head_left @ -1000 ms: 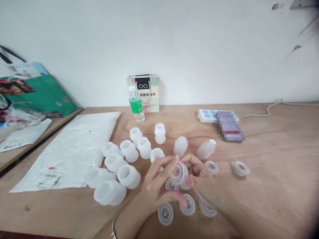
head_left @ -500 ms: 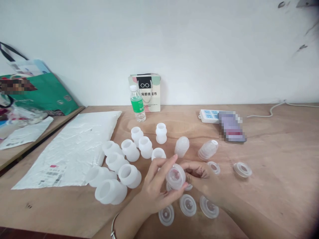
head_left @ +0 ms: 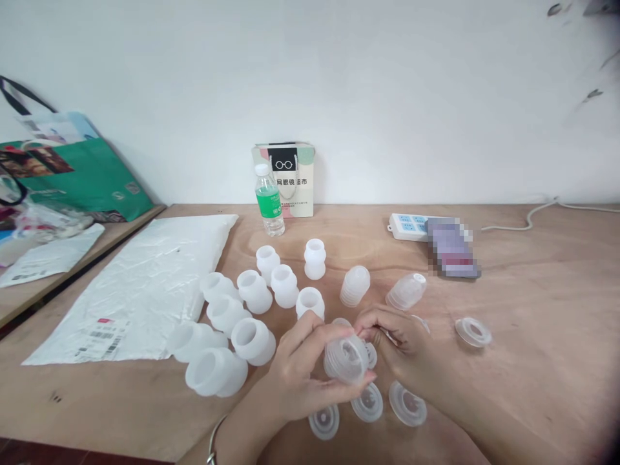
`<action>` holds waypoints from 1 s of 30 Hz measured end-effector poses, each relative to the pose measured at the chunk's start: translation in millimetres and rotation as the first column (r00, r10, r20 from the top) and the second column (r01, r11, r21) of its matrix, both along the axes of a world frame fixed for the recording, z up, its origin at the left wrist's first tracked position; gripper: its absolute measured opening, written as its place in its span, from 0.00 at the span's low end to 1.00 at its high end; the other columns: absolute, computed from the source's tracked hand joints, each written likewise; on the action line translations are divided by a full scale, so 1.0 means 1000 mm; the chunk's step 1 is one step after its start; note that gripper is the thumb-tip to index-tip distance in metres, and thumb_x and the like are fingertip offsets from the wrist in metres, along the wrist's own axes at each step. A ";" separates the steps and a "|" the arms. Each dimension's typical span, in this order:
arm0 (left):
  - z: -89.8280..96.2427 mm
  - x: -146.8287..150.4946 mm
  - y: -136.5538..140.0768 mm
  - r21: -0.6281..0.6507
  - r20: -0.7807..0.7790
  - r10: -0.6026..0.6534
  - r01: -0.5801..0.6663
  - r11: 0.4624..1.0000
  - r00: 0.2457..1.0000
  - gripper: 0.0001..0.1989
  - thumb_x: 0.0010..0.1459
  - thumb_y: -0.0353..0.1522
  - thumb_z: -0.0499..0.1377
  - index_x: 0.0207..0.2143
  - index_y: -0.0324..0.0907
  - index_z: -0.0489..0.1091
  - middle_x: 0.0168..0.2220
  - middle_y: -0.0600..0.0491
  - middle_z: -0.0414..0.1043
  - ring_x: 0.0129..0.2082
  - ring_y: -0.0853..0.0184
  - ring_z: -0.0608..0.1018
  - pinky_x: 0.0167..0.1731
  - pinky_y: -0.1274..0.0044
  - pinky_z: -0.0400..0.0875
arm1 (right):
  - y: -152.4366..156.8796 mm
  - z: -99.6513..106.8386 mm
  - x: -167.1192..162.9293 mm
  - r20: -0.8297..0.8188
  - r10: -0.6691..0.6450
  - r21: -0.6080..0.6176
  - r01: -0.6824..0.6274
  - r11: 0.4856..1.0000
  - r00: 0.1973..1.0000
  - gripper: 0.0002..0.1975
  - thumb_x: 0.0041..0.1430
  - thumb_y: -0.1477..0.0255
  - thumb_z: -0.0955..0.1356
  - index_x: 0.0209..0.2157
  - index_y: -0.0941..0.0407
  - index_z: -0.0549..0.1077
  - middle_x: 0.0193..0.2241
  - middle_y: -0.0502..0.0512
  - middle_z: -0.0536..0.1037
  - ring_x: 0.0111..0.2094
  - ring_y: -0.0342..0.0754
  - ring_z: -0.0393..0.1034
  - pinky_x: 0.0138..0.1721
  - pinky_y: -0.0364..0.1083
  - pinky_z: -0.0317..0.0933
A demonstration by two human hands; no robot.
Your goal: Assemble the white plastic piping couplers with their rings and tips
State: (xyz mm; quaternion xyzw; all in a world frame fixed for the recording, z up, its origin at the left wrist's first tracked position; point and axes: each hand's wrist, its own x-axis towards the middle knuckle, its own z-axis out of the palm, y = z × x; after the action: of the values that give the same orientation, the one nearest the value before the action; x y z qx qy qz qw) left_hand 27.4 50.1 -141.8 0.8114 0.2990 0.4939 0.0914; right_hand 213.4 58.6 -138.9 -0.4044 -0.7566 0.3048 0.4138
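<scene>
My left hand (head_left: 303,365) grips a clear ribbed plastic cup (head_left: 346,360), thumb below and fingers above. Its round opening tilts toward the right. At the upper right of that rim, my right hand (head_left: 394,332) has thumb and fingertips pinched together, touching the edge; anything small between them is hidden. Below the hands lie clear round lids (head_left: 407,403), some partly covered by my left hand. Two clear ribbed domes stand beyond: one upright dome (head_left: 355,286) and one leaning dome (head_left: 407,291). Several white waisted plastic cups (head_left: 252,341) are grouped left of my hands.
A white mailing bag (head_left: 140,278) lies at left. Behind are a green-labelled water bottle (head_left: 269,203) and a paper bag (head_left: 300,187). A phone (head_left: 453,248) rests against a power strip (head_left: 407,226). A lone clear ring lid (head_left: 473,332) sits at right.
The clear cup has turned in my left hand, so its ribbed side now shows and its opening faces further right. My right fingertips have come up to its rim.
</scene>
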 end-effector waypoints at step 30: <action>-0.023 0.000 0.014 -0.008 0.147 0.260 -0.262 0.965 0.954 0.47 0.48 0.36 0.69 0.64 0.44 0.46 0.57 0.41 0.56 0.57 0.50 0.63 0.55 0.58 0.64 | 0.024 0.017 -0.030 -0.174 -0.062 -0.023 0.058 0.998 0.983 0.14 0.56 0.73 0.70 0.45 0.49 0.69 0.43 0.52 0.75 0.46 0.49 0.70 0.48 0.51 0.65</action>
State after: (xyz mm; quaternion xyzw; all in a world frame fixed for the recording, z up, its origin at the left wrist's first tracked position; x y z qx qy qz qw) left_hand 27.3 64.3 -164.6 0.7267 0.3931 0.5617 0.0426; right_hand 182.9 82.9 -121.9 -0.4024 -0.7019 0.3335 0.4839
